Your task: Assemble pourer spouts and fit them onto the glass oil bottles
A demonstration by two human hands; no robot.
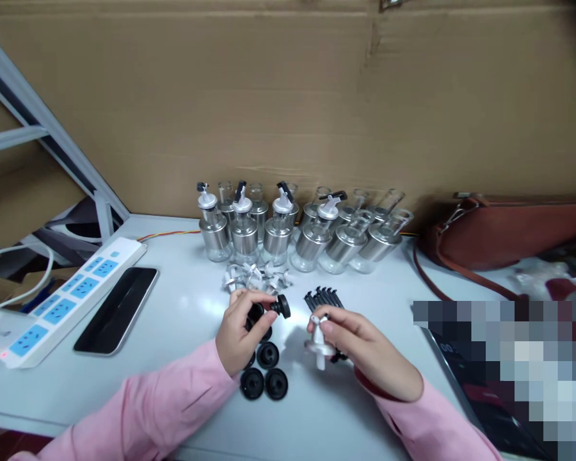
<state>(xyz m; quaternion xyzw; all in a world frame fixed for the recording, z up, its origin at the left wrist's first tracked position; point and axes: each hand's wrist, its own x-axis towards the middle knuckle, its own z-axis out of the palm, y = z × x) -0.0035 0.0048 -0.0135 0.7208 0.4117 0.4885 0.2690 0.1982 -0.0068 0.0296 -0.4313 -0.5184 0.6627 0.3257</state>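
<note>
At six o'clock from the bottles [277, 238], low over the white table [173, 378], both hands hold small parts. The left hand [242, 326] pinches one black cap [282, 307] between thumb and fingers, its grip narrow; the right hand [369, 342] holds a white spout [320, 346], stem pointing down, its fingers closed around the upper part. More black caps [268, 355] lie at the left hand's five o'clock, some partly hidden by it. White spouts [254, 276] sit in a heap at its twelve to one o'clock, and black levers [322, 297] lie side by side at the right hand's ten o'clock. Four front bottles wear white tops with black levers; the others stand open. From the left hand, a phone [118, 310] lies at nine o'clock, just beside a power strip [72, 304]. A brown bag [509, 234] rests at the right hand's two o'clock. Cardboard [288, 96] rises behind the bottles at twelve.
</note>
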